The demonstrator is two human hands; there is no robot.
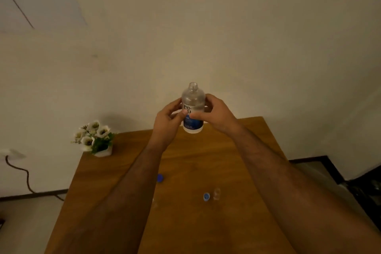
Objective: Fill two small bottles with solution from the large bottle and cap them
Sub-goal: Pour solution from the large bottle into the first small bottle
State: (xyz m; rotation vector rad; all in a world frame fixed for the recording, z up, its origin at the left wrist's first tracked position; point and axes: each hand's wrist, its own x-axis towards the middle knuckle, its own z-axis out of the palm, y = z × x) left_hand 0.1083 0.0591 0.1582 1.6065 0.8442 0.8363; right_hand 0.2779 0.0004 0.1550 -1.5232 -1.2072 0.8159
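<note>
Left hand [169, 119] and right hand [214, 114], centre frame, both grasping large bottle [193, 109], upright, uncapped, above table [185, 222]. Lower right of centre: small bottle [216, 193] beside blue cap [206, 196]; another cap [160, 178] leftward. Pouring step likely next: lower, tilt, aim neck carefully.

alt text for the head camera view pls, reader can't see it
Both hands, left hand and right hand, hold an uncapped large bottle upright above the far end of a wooden table. On the table lie two blue caps, a small clear bottle beside one, and a potted flower plant at the far left corner.
</note>
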